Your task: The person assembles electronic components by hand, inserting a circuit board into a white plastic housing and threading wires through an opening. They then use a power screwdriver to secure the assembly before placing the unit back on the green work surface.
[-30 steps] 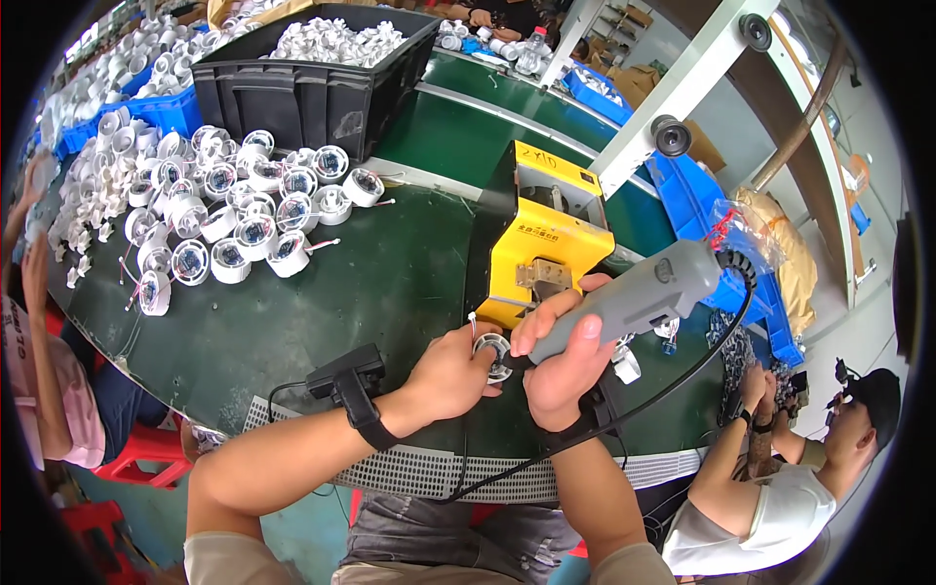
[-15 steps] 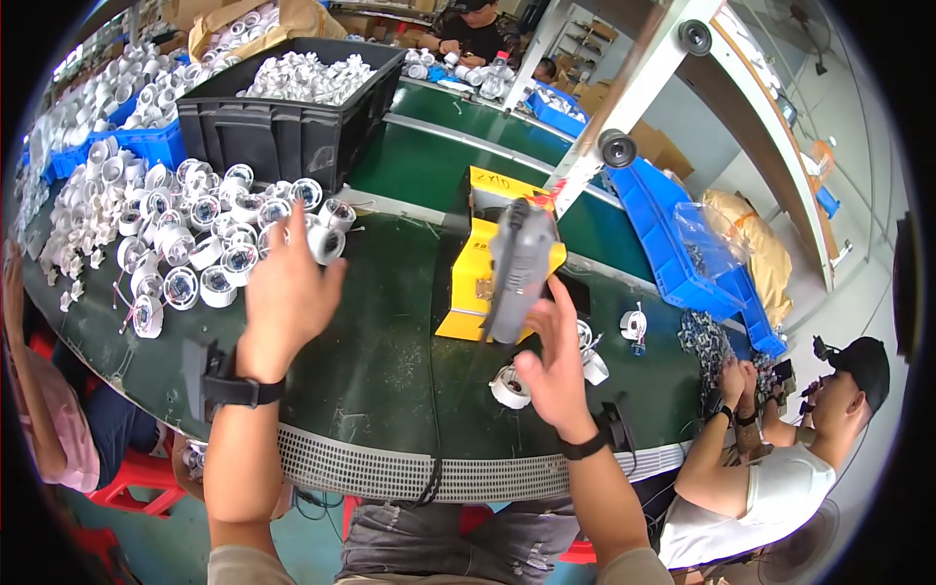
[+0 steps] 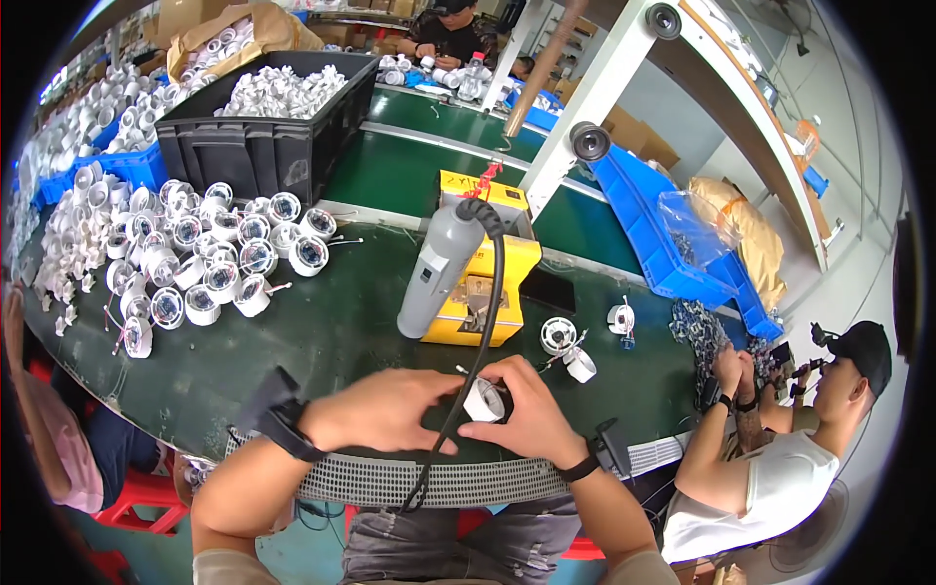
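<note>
In my right hand (image 3: 526, 414) a small white round housing (image 3: 481, 401) is gripped between thumb and fingers, just above the table's near edge. My left hand (image 3: 380, 411) is beside it, fingers stretched and thumb apart, with nothing held. A black cable passes in front, between the two hands. Beyond them a grey electric screwdriver (image 3: 441, 263) hangs tilted before a yellow box-shaped machine (image 3: 502, 263). Two more white housings (image 3: 559, 335) with loose wires lie right of the machine, and another (image 3: 621, 317) stands farther right.
Many white housings (image 3: 219, 281) are heaped at the left, before a black crate (image 3: 244, 151) of small white parts. A blue bin (image 3: 643, 229) lies at the right near a white post (image 3: 604, 88). A co-worker in a white shirt (image 3: 731, 487) sits at the right.
My left hand has come back from near the pile toward the near edge. My right hand has moved nearer and closed on a housing. The screwdriver has shifted left.
</note>
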The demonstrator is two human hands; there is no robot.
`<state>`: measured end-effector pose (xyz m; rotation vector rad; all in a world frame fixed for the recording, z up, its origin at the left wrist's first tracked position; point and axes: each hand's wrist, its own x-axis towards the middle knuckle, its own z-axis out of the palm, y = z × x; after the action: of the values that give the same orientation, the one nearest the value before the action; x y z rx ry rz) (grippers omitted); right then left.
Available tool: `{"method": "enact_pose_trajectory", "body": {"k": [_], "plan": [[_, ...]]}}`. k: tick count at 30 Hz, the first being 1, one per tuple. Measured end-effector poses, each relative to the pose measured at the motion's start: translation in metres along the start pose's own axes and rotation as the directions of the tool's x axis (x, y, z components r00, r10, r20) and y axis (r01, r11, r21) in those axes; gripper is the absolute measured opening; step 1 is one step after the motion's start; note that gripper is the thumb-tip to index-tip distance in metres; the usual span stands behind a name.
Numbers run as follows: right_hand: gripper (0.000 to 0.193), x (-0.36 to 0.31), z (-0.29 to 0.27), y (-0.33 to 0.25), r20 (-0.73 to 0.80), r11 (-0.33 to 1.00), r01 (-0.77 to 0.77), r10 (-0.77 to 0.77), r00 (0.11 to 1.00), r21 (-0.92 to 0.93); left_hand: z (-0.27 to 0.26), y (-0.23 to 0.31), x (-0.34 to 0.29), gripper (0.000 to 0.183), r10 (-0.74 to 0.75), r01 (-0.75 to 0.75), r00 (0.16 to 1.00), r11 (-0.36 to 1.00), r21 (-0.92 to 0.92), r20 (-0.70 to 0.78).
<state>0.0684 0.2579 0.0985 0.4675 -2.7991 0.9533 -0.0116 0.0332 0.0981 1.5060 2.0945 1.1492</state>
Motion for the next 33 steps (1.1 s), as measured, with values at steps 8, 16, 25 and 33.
{"method": "enact_pose_trajectory", "body": {"k": [8,16,25,33], "plan": [[0.06,-0.001,0.025,-0.008,-0.105,0.763,-0.073,0.182,0.978,0.642,0.029,0.008,0.01,0.072,0.167,-0.115,0.874,0.983,0.139,-0.456],[0.024,-0.004,0.001,0.01,0.161,0.459,-0.312,0.34,0.927,0.832,0.019,0.003,0.008,0.065,0.144,-0.142,0.932,0.989,0.03,-0.331],[0.019,-0.012,0.001,0.009,0.179,0.258,-0.213,0.152,0.972,0.942,0.01,-0.001,0.01,0.074,-0.022,-0.042,0.993,0.855,-0.517,-0.118],[0.019,-0.012,0.01,0.006,-0.023,0.603,-0.032,0.083,0.996,0.797,0.013,-0.007,0.012,0.052,-0.099,0.185,0.983,0.426,-0.886,0.157]]}}
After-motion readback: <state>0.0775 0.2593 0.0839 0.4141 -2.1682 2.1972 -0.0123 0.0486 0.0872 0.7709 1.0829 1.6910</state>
